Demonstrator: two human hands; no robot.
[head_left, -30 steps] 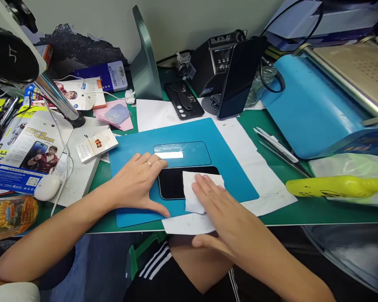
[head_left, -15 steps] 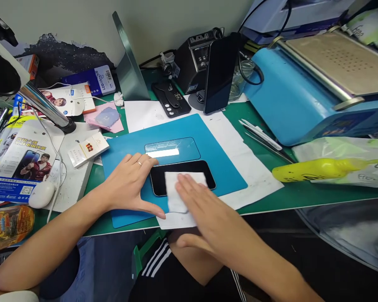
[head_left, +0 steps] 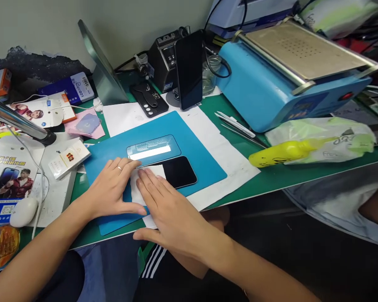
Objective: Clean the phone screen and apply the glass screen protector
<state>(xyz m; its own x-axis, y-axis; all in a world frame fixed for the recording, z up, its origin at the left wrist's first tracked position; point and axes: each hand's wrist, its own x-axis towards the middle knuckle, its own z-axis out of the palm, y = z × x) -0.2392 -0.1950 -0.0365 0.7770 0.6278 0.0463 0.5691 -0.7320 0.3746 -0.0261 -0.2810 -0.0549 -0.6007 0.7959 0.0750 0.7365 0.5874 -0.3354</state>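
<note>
A black phone (head_left: 179, 172) lies screen-up on a blue mat (head_left: 204, 157). My right hand (head_left: 166, 209) lies flat, fingers together, pressing a white wipe (head_left: 135, 186) onto the phone's left end. My left hand (head_left: 111, 188), a ring on one finger, rests spread on the mat, thumb out, steadying the phone's left edge. A clear screen protector (head_left: 153, 150) lies on the mat just behind the phone.
White paper (head_left: 233, 161) underlies the mat on a green board. A yellow squeeze bottle (head_left: 282, 153) and a blue machine (head_left: 271, 79) stand right. Tweezers (head_left: 236, 125), an upright dark phone (head_left: 189, 69) and a black device sit behind. Boxes, packaging and a mouse (head_left: 23, 212) crowd the left.
My right hand has slid the wipe leftward along the phone, uncovering its right half. The camera view has swung to the right. My left hand stays put.
</note>
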